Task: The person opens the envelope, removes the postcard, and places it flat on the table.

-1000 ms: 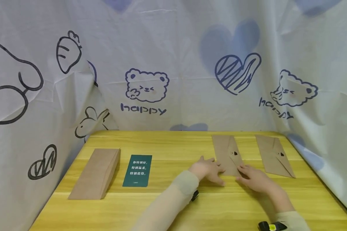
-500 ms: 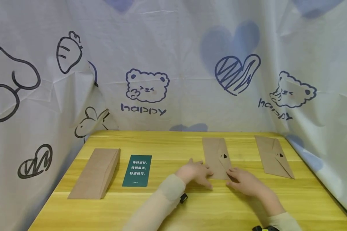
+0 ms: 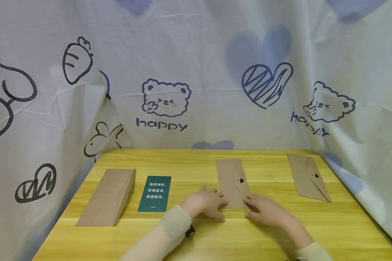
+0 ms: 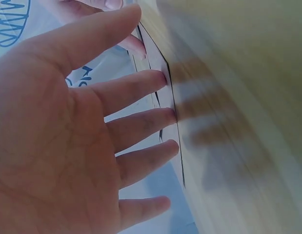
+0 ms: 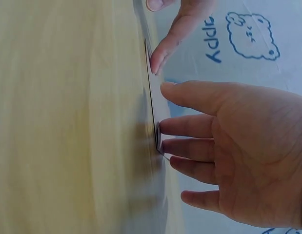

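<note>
A brown paper envelope (image 3: 228,177) with a small dark heart mark on its flap lies on the wooden table right of centre. My left hand (image 3: 205,203) is at its lower left edge. In the left wrist view the fingers of that hand (image 4: 53,131) are straight and spread, with tips along the envelope's side. At the lower right corner, my right hand (image 3: 269,211) touches the envelope with its fingertips. The right wrist view has this hand (image 5: 253,151) with extended fingers and the thumb apart, beside the thin envelope edge (image 5: 157,97).
A second heart-marked envelope (image 3: 308,177) lies flat at the right. On the left rest a larger brown envelope (image 3: 101,199) with a raised fold and a dark green card (image 3: 154,194) with white print. A white printed curtain (image 3: 209,105) encloses the table's back and sides.
Both hands have moved left and slightly nearer, and the envelope between them has slid along the table with them. The other envelopes and the green card have stayed in place.
</note>
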The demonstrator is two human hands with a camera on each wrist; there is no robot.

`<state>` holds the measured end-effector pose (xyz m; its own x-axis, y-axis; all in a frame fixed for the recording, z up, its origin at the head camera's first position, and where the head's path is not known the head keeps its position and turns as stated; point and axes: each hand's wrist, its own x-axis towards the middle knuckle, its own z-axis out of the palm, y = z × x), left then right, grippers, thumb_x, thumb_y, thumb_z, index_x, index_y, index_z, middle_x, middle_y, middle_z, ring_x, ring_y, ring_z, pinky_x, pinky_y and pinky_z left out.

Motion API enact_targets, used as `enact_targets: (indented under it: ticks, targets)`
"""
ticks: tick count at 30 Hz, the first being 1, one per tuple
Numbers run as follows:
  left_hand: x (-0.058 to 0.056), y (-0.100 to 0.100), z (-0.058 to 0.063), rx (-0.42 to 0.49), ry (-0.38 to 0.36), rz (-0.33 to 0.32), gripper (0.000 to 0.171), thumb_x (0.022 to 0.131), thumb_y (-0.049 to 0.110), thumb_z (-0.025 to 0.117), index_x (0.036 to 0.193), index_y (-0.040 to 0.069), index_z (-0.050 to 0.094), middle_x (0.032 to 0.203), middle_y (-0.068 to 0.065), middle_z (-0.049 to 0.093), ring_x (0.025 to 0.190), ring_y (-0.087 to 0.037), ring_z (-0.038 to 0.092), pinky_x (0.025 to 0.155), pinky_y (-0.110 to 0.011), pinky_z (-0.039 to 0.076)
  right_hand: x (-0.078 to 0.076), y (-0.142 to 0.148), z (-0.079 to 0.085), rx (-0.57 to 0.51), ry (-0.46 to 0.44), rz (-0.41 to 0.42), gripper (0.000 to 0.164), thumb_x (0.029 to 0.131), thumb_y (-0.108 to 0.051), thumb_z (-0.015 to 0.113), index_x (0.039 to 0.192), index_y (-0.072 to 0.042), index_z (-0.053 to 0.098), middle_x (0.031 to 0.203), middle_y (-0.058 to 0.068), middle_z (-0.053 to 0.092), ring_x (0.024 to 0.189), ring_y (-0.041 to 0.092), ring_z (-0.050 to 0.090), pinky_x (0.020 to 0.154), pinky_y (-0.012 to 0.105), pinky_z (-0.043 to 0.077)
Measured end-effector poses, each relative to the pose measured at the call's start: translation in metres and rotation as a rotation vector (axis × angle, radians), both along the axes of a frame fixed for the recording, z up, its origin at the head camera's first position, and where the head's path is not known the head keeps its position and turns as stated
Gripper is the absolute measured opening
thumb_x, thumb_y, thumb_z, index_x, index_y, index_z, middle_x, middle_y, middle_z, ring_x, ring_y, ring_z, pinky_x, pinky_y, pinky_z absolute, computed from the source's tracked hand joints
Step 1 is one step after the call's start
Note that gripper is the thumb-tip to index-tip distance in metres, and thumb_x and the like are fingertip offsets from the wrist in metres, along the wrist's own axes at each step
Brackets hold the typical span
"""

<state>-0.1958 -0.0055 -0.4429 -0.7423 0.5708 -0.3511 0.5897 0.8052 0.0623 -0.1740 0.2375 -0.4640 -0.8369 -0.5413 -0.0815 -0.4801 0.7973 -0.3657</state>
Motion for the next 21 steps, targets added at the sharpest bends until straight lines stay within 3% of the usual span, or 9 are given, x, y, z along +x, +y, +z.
enact_targets:
  ticks: [13,21]
  targets:
    - [0.023,-0.038,-0.001,0.025,0.068,-0.006,0.062,0.083,0.058,0.065,0.139,0.034,0.053,0.151,0.005,0.046,0.144,-0.020,0.037,0.119,-0.056,0.023,0.017,-0.035,-0.004,0.062,0.070,0.056,0.064,0.093,-0.043,0.062,0.139,0.000,0.052,0.145,0.022,0.049,0.132,0.040,0.049,0.107,0.057,0.039]
    - [0.034,-0.059,0.000,0.041,0.055,0.010,0.059,0.085,0.056,0.065,0.138,0.033,0.054,0.150,0.004,0.047,0.143,-0.021,0.038,0.118,-0.057,0.023,0.026,-0.053,-0.002,0.072,0.087,0.097,0.061,0.092,-0.040,0.063,0.138,0.000,0.053,0.144,0.021,0.050,0.132,0.037,0.050,0.107,0.056,0.040]
